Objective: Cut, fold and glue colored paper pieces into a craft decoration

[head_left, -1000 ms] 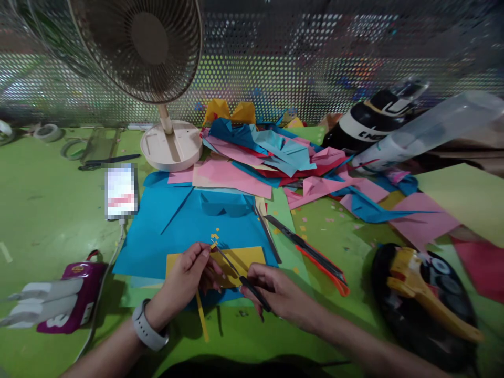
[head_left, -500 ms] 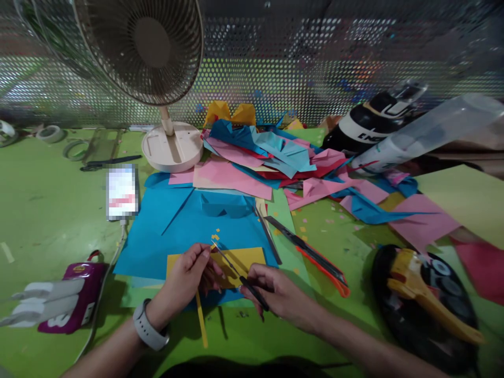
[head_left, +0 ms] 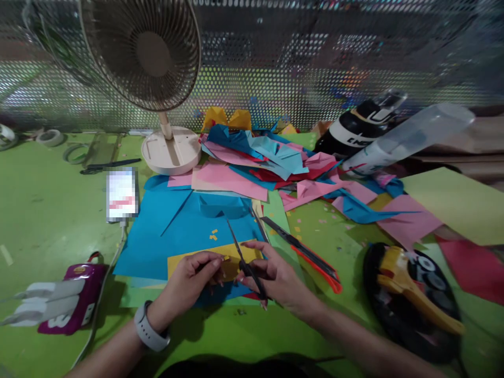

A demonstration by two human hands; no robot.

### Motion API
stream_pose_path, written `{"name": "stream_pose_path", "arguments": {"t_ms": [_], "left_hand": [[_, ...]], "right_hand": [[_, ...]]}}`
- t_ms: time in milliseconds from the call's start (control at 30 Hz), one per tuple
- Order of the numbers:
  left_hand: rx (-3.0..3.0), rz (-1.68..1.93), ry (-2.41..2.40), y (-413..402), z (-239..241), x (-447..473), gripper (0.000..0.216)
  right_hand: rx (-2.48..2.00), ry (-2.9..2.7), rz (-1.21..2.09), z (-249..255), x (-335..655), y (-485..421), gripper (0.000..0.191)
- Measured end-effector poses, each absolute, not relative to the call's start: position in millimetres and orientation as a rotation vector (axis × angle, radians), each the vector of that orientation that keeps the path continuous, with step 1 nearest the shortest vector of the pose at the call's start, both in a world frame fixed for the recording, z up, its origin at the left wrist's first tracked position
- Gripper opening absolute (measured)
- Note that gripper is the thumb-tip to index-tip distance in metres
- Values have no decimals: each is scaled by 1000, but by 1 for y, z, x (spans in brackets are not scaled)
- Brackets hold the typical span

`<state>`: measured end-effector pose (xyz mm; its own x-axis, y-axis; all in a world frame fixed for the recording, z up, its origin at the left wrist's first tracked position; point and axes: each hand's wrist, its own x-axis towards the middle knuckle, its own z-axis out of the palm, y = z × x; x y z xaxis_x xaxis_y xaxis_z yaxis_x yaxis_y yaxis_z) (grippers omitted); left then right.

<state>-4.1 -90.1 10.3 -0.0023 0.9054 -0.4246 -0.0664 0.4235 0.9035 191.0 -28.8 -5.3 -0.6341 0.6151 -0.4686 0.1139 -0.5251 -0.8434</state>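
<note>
My left hand [head_left: 202, 270] is closed in a pinch, with a bit of yellow paper strip [head_left: 226, 258] showing at the fingertips. The rest of that strip is hidden. My right hand [head_left: 271, 273] grips black-handled scissors [head_left: 236, 242], whose blades point away from me. Below both hands lies a yellow paper sheet [head_left: 179, 265] on a larger blue sheet [head_left: 151, 252]. A few tiny yellow paper pieces [head_left: 213, 234] rest on the blue sheet, just beyond my left hand. Farther back sits a folded blue paper shape [head_left: 224, 207].
An orange utility knife [head_left: 315, 262] lies right of the sheets. Beyond is a pile of coloured paper [head_left: 252, 152], beside a fan [head_left: 171, 157]. At left are a phone [head_left: 122, 194] and a purple charger block [head_left: 74, 299]. A yellow-handled tool [head_left: 421, 296] rests at right.
The scissors have moved away from the left fingertips and swung more upright. My left hand shifted right and nearer, and the hanging yellow strip no longer shows below it.
</note>
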Motion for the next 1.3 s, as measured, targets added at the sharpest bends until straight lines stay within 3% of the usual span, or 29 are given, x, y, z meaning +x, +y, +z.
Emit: {"name": "stream_pose_path", "arguments": {"t_ms": [133, 500, 933, 1300], "left_hand": [[789, 971, 1270, -91, 12, -3, 34], [675, 1002, 1294, -91, 18, -7, 26], [515, 990, 1365, -95, 30, -12, 24], [552, 1032, 1236, -107, 13, -10, 45]], "right_hand": [[-1102, -1324, 2152, 0, 188, -25, 91], [-1082, -1366, 2090, -5, 185, -25, 57], [-1045, -1536, 2376, 4, 193, -27, 57], [-1193, -1843, 2301, 18, 195, -26, 46]]}}
